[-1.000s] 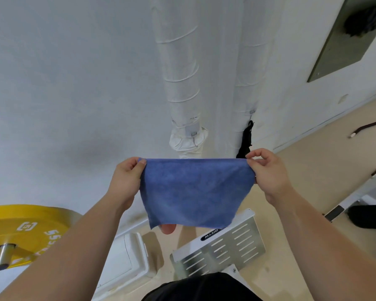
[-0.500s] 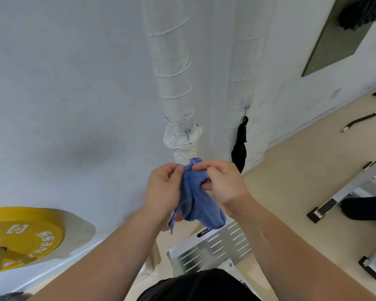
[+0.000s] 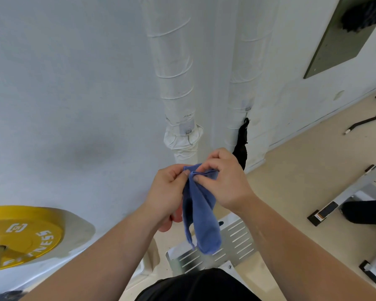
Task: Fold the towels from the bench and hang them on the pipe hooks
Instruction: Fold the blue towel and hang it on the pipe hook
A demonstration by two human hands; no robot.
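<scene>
Both grips pinch the top edge of the blue towel (image 3: 201,218): left grip (image 3: 167,192) and right grip (image 3: 224,183) meet fingertip to fingertip, thumbs and forefingers curled on the cloth. Head view: the towel hangs straight down from them, long axis upright, below the left pipe (image 3: 176,83). What looks like its hook (image 3: 188,131) sits above both grips, neither clearly nearer. A second ago the towel was stretched wide between parted grips.

Dark item (image 3: 241,146) occupies right pipe (image 3: 240,88) hook.
</scene>
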